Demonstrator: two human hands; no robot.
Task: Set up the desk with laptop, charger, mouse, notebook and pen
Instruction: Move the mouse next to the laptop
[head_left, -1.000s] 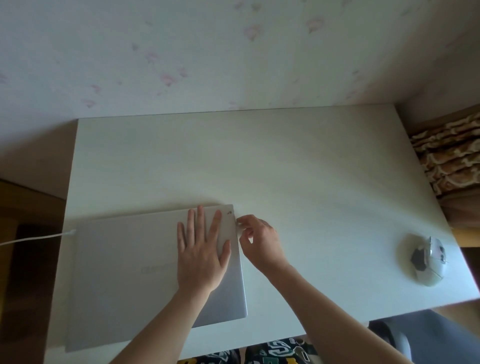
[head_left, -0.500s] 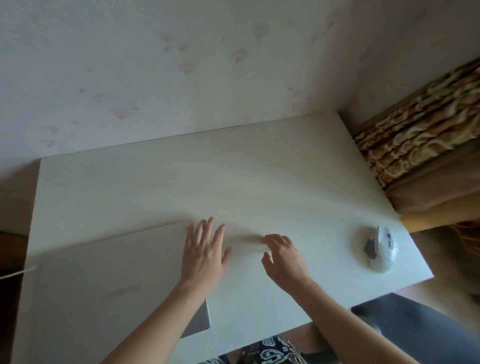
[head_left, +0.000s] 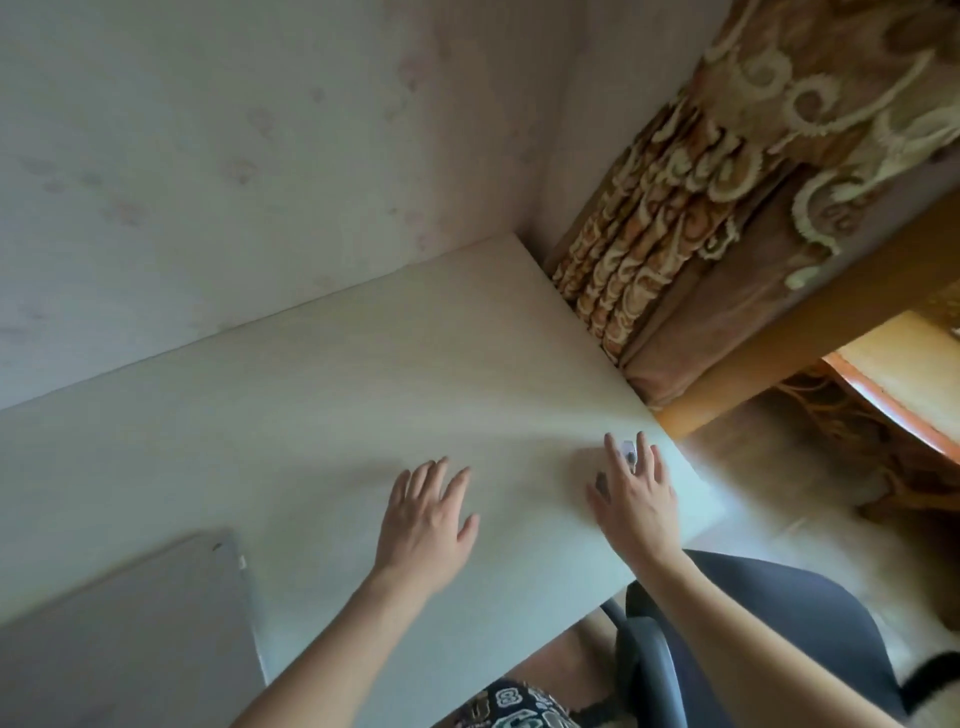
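Both my hands have left the closed laptop (head_left: 124, 629) since a second ago: my right hand (head_left: 636, 501) has swept rightward across the counter (head_left: 322, 395) to the mouse (head_left: 627, 453), and my left hand (head_left: 423, 517) has slid off the lid onto bare surface beside it.

The laptop lies flat and shut at the near left of the counter, one corner showing a small tab; no charger, notebook or pen is visible from here. The mouse sits near the counter's right edge, close to the patterned curtain (head_left: 691, 208), and is almost wholly hidden under my right hand. Only a sliver of it shows between my index and middle fingers (head_left: 613, 457), with a dark patch by the thumb.

What the coming move turns on: the mouse lies directly beneath and slightly ahead of my right palm, well apart from my left hand, so the right hand is plainly the one to take it. Its long axis seems to run along my fingers, away from me, though too little shows to be sure.

My right fingers are spread and extended over the mouse, not yet curled around it; whether they touch it I cannot tell. My left fingers are released, splayed flat, palm down, holding nothing. My office chair (head_left: 779, 623) shows at lower right.
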